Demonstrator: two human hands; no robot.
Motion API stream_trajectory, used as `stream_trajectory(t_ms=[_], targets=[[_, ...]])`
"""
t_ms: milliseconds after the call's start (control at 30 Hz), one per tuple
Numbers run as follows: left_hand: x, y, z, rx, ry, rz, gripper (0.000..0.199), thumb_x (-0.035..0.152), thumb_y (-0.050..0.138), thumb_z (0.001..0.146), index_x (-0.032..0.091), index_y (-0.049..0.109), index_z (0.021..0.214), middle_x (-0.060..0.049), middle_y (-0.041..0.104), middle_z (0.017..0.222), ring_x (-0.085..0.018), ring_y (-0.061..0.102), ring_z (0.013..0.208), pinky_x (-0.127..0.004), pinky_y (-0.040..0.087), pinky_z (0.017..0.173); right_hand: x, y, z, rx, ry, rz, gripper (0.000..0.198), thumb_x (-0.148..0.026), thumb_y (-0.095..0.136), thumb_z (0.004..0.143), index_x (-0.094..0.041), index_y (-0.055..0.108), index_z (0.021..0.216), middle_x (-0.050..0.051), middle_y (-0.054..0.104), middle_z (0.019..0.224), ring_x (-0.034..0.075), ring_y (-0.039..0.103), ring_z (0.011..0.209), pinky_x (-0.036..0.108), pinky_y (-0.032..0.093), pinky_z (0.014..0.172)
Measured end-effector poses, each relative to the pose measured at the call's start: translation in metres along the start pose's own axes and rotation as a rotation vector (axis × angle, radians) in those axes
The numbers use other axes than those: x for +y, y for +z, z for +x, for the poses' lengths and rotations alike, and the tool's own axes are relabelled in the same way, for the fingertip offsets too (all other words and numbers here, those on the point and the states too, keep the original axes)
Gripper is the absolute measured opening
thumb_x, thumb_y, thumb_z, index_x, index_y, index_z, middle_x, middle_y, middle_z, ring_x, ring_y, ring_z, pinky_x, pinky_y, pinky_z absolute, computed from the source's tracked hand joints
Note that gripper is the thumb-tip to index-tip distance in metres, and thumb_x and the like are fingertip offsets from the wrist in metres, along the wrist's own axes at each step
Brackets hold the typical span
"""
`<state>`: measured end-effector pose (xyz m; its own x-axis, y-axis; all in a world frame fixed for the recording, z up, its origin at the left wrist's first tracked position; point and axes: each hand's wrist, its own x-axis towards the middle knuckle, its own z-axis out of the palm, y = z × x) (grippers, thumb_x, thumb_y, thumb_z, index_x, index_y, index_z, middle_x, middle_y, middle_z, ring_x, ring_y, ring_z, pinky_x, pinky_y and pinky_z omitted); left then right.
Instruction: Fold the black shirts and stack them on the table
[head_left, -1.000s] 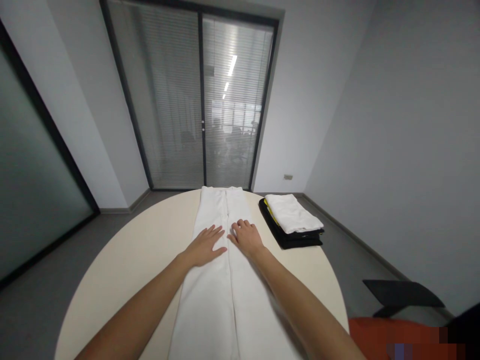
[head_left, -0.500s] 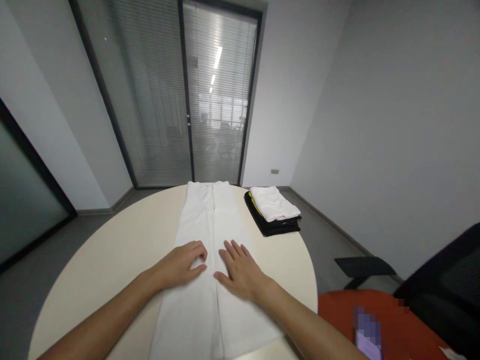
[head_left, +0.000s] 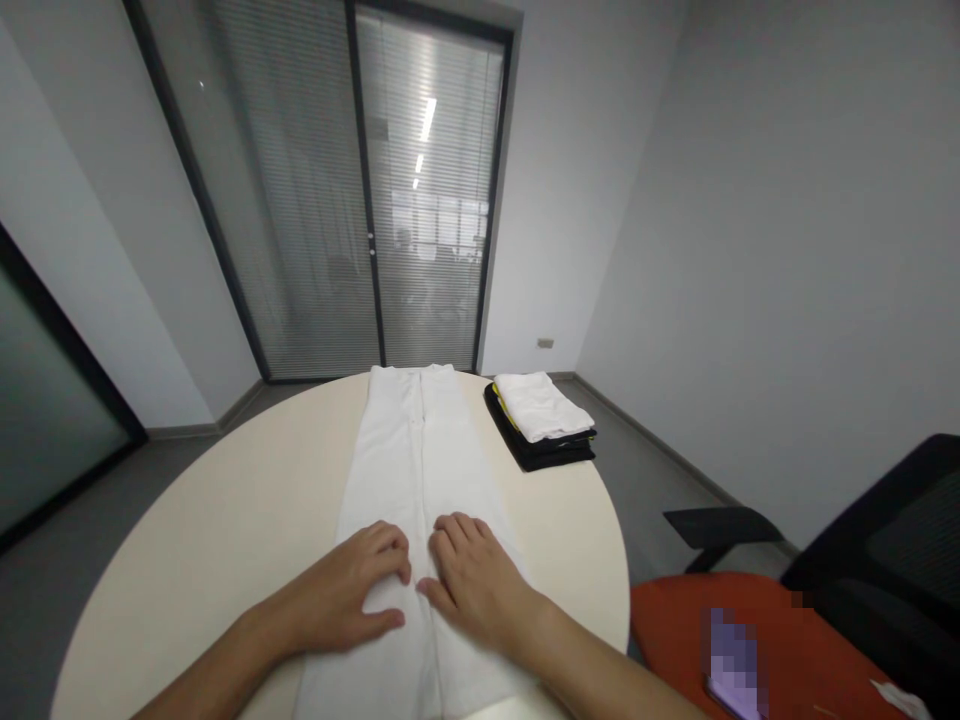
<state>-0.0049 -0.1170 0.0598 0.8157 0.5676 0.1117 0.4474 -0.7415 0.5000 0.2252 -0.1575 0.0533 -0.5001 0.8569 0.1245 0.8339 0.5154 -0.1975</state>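
A pair of white trousers lies lengthwise on the round, pale table, with a line running down its middle. Its narrower end is at the far edge; the nearer end passes under my hands. My left hand rests on the cloth left of that line, fingers bent and thumb apart. To the right of the line, my right hand lies palm down on the fabric, fingers slightly bent and thumb out toward the middle. Neither hand grips anything visible.
A folded stack of clothes, white on top with yellow and black below, sits at the table's far right. Beside the table stands an orange chair with black armrest and a partly blurred purple item on its seat. Glass panels with blinds are behind.
Both hands have slid nearer to me along the trousers. The fingers of my right hand are more bent than before. The view has shifted slightly.
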Motion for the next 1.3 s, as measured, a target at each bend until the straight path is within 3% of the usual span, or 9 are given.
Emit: stream_trajectory(t_ms=[100, 267, 400, 567, 733, 933, 1067, 1200, 1300], targets=[[-0.002, 0.0, 0.002, 0.009, 0.002, -0.001, 0.022, 0.033, 0.071, 0.081, 0.024, 0.061, 0.098, -0.005, 0.059, 0.104, -0.023, 0.053, 0.103, -0.036, 0.044, 0.092, 0.004, -0.011, 0.0, -0.048, -0.154, 0.065, 0.036, -0.046, 0.055, 0.093, -0.016, 0.062, 0.113, 0.012, 0.064, 0.11, 0.027, 0.056, 0.105, 0.04, 0.045, 0.091], [-0.005, -0.003, 0.003, 0.019, 0.018, -0.041, 0.014, 0.019, 0.063, 0.082, 0.025, 0.064, 0.095, -0.003, 0.06, 0.103, -0.021, 0.054, 0.104, -0.034, 0.043, 0.094, 0.017, -0.016, 0.003, -0.137, -0.391, 0.289, 0.04, -0.05, 0.066, 0.085, -0.025, 0.069, 0.115, 0.004, 0.065, 0.108, 0.019, 0.057, 0.101, 0.03, 0.044, 0.091], [-0.007, -0.005, 0.001, 0.015, 0.009, -0.094, 0.019, 0.015, 0.062, 0.081, 0.025, 0.066, 0.096, -0.003, 0.06, 0.106, -0.019, 0.056, 0.104, -0.031, 0.044, 0.094, 0.021, -0.014, 0.003, -0.157, -0.407, 0.337, 0.039, -0.045, 0.072, 0.079, -0.028, 0.072, 0.114, 0.003, 0.065, 0.108, 0.018, 0.058, 0.101, 0.027, 0.044, 0.089], [-0.01, -0.006, 0.0, 0.029, 0.008, -0.089, 0.019, 0.017, 0.065, 0.079, 0.025, 0.067, 0.096, -0.004, 0.06, 0.107, -0.02, 0.057, 0.103, -0.032, 0.046, 0.093, 0.017, -0.011, 0.0, -0.312, -0.406, 0.378, 0.025, -0.039, 0.071, 0.078, -0.026, 0.074, 0.099, -0.002, 0.066, 0.089, 0.013, 0.061, 0.081, 0.022, 0.045, 0.078], [-0.012, -0.008, -0.001, 0.022, 0.011, -0.117, 0.014, 0.024, 0.065, 0.083, 0.025, 0.069, 0.097, -0.005, 0.062, 0.106, -0.02, 0.057, 0.102, -0.033, 0.047, 0.093, 0.015, -0.013, 0.003, -0.443, -0.479, 0.39, 0.046, -0.039, 0.082, 0.064, -0.026, 0.07, 0.106, -0.003, 0.063, 0.088, 0.015, 0.06, 0.085, 0.022, 0.045, 0.078], [-0.017, -0.006, -0.002, 0.038, 0.038, -0.149, 0.013, 0.024, 0.063, 0.085, 0.025, 0.068, 0.097, -0.004, 0.062, 0.106, -0.019, 0.058, 0.102, -0.031, 0.047, 0.091, 0.009, -0.018, 0.004, -0.403, -0.445, 0.363, 0.032, -0.037, 0.075, 0.071, -0.026, 0.07, 0.101, -0.003, 0.065, 0.086, 0.014, 0.06, 0.08, 0.021, 0.043, 0.073], [-0.017, -0.009, -0.003, 0.035, 0.063, -0.193, 0.014, 0.035, 0.058, 0.091, 0.025, 0.068, 0.096, -0.005, 0.064, 0.106, -0.019, 0.058, 0.102, -0.032, 0.047, 0.093, 0.01, -0.017, 0.011, -0.412, -0.402, 0.437, 0.022, -0.032, 0.073, 0.072, -0.022, 0.07, 0.091, -0.005, 0.065, 0.08, 0.01, 0.055, 0.07, 0.019, 0.04, 0.065], [-0.03, -0.01, -0.01, 0.023, 0.104, -0.307, 0.046, 0.061, 0.039, 0.097, 0.025, 0.067, 0.106, -0.008, 0.068, 0.109, -0.023, 0.058, 0.109, -0.04, 0.04, 0.105, 0.019, -0.023, 0.024, -0.483, -0.278, 0.588, 0.02, -0.03, 0.071, 0.074, -0.019, 0.069, 0.091, -0.008, 0.055, 0.067, 0.006, 0.046, 0.058, 0.017, 0.035, 0.056], [-0.046, -0.008, -0.019, 0.051, 0.038, -0.396, 0.071, 0.076, 0.027, 0.091, 0.024, 0.063, 0.121, -0.009, 0.066, 0.121, -0.028, 0.054, 0.118, -0.043, 0.033, 0.112, 0.028, -0.031, 0.035, -0.43, -0.166, 0.652, 0.017, -0.027, 0.065, 0.079, -0.016, 0.068, 0.092, -0.007, 0.055, 0.068, 0.007, 0.045, 0.06, 0.018, 0.034, 0.056]])
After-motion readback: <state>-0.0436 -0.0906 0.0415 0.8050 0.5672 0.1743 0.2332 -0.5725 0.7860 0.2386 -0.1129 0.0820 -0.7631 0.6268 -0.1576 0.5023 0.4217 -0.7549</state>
